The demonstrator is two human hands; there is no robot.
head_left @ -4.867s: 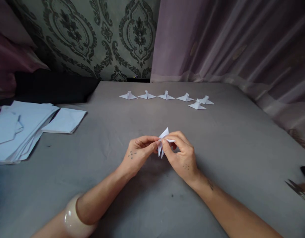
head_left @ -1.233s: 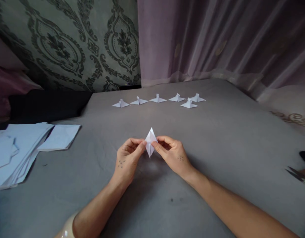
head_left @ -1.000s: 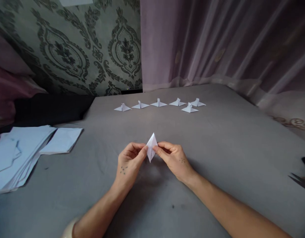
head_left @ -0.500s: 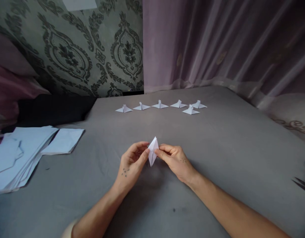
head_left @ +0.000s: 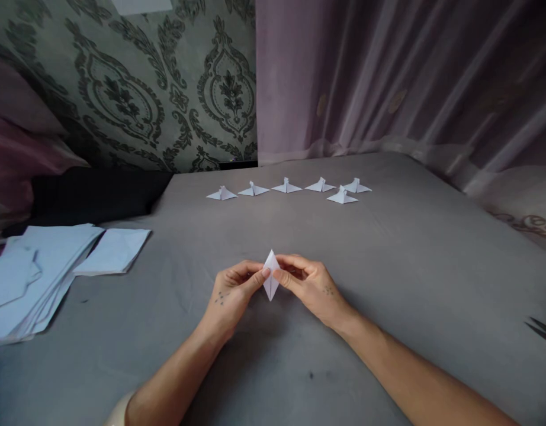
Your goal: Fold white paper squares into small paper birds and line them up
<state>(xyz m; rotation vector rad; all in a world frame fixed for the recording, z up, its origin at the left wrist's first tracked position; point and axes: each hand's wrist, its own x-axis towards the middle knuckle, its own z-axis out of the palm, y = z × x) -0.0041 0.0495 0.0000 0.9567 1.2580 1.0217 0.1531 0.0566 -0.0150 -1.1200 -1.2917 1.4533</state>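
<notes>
A small white folded paper diamond (head_left: 271, 285) is held upright above the grey cloth, one point up and one down, with a crease down its lower half. My left hand (head_left: 235, 291) pinches its left edge, thumb on the near face and fingers behind. From the other side my right hand (head_left: 312, 289) grips it the same way, its thumb close to the left thumb. The fingertips behind the paper are hidden.
Several folded white paper figures (head_left: 286, 186) stand in a row toward the back. On the left lie a stack of white sheets (head_left: 55, 248) and a smaller pile of paper squares (head_left: 115, 251). Dark pointed blades (head_left: 542, 329) show at the right edge of the grey cloth (head_left: 388, 254).
The paper diamond has straightened from a slight tilt and shifted a little left and down. My left fingers have drawn in closer behind it. Both hands still hold it.
</notes>
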